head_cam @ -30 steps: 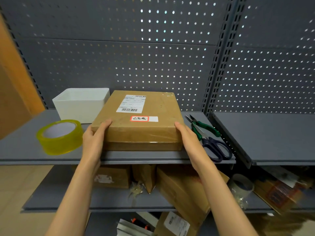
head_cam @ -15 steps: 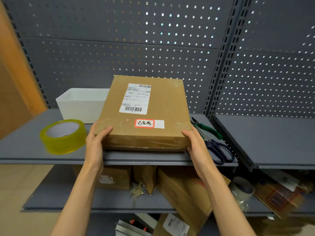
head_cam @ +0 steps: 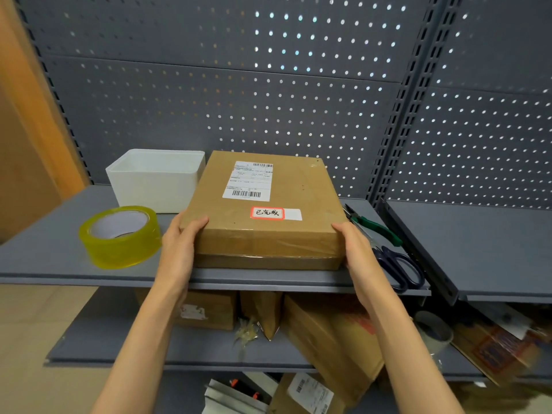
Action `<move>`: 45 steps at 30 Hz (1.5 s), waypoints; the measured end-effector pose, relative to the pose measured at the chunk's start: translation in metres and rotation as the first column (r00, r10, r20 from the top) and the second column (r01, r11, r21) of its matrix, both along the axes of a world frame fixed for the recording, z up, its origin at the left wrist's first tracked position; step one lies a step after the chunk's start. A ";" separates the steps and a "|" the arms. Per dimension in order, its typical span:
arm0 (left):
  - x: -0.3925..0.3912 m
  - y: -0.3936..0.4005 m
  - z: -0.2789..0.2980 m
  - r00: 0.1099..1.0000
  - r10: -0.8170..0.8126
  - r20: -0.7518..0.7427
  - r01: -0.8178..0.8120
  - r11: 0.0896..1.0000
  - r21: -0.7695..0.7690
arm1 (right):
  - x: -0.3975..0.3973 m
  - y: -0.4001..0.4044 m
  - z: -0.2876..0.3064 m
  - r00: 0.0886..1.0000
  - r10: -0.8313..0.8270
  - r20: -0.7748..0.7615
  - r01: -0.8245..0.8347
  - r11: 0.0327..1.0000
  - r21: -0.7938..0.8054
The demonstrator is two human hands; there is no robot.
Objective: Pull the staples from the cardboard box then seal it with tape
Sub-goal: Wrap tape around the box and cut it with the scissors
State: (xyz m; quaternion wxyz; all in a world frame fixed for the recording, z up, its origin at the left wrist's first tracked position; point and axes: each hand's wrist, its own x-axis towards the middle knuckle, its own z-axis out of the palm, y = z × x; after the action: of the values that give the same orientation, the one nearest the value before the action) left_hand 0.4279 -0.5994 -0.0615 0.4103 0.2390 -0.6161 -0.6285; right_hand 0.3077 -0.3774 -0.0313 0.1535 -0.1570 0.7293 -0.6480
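Brown cardboard box (head_cam: 265, 210) lies flat on the upper grey shelf (head_cam: 53, 258), with its near edge close to the shelf front. In the head view we hold it at both near corners: our left hand (head_cam: 179, 249) grips the near-left corner, thumb on the top face and the other fingers down the side, and our right hand (head_cam: 355, 252) grips the near-right corner the same way. A white shipping label (head_cam: 249, 183) and a red-bordered sticker (head_cam: 266, 212) sit on the top face, and clear film covers the front edge. Left of the box stands a roll of yellowish tape (head_cam: 119, 236), apart from the left hand; behind it a white bin (head_cam: 155, 177) touches or nearly touches the box side. Right of the box lie green-handled pliers (head_cam: 373, 225) and dark blue scissors (head_cam: 397, 267), just beside the right hand. Further cardboard boxes (head_cam: 328, 339) occupy the lower shelf.
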 end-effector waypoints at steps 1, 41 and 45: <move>0.000 -0.001 0.002 1.000 -0.002 0.027 0.002 1.000 -0.007 | -0.002 -0.001 -0.001 1.000 -0.004 0.003 0.004 1.000 0.007; 0.077 -0.079 0.048 0.811 0.381 0.444 0.095 0.664 -0.742 | 0.064 -0.062 0.034 0.614 0.144 -0.776 0.188 0.928 0.321; 0.084 -0.049 0.083 0.930 0.258 0.261 0.004 0.704 -0.710 | 0.074 -0.065 0.051 0.671 0.093 -0.736 0.012 0.991 0.136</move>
State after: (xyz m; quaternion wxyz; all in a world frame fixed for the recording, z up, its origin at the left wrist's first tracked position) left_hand 0.5123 -0.6487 0.0213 0.3998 0.2136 -0.8506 -0.2667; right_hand 0.3816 -0.4426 0.0202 -0.1308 -0.4120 0.7655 -0.4767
